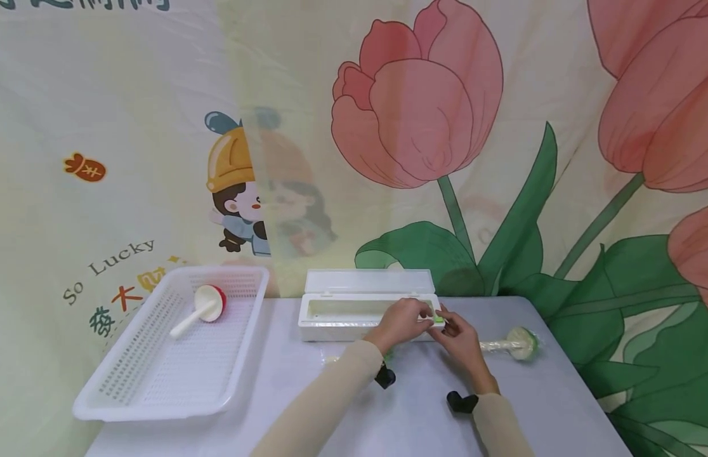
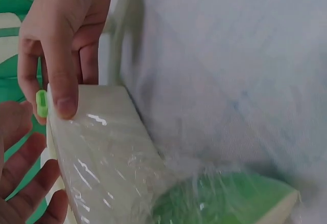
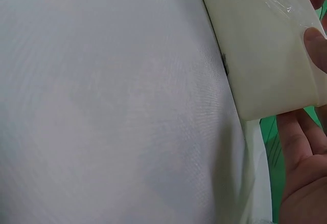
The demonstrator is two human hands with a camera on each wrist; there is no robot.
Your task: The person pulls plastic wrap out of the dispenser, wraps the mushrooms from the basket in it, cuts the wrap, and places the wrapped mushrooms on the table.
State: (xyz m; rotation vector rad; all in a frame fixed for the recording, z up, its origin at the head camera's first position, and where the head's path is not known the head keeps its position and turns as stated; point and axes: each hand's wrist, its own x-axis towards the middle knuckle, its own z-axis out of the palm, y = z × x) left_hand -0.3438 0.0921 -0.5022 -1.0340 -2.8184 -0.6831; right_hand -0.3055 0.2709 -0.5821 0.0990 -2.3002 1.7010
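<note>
A long white cling film box (image 1: 337, 331) with a raised lid (image 1: 368, 280) lies on the table in the head view. Clear film clings to its front (image 2: 102, 147) in the left wrist view. A small green slider (image 2: 42, 104) sits on its edge at the right end. My right hand (image 1: 459, 339) grips that end, its thumb (image 2: 64, 91) on the front face and other fingers behind. Close to the slider hovers my left hand (image 1: 402, 322), its fingers (image 2: 30, 168) loosely bent and apart from each other. In the right wrist view the box (image 3: 265, 65) hides part of both hands.
On the left stands a white basket (image 1: 91, 403) holding a white-handled utensil (image 1: 207, 306) with a round, red-edged head. A film-wrapped, green-edged utensil (image 1: 521, 344) lies right of the box. Another wrapped green thing (image 2: 219, 201) is in front, partly hidden by my left arm.
</note>
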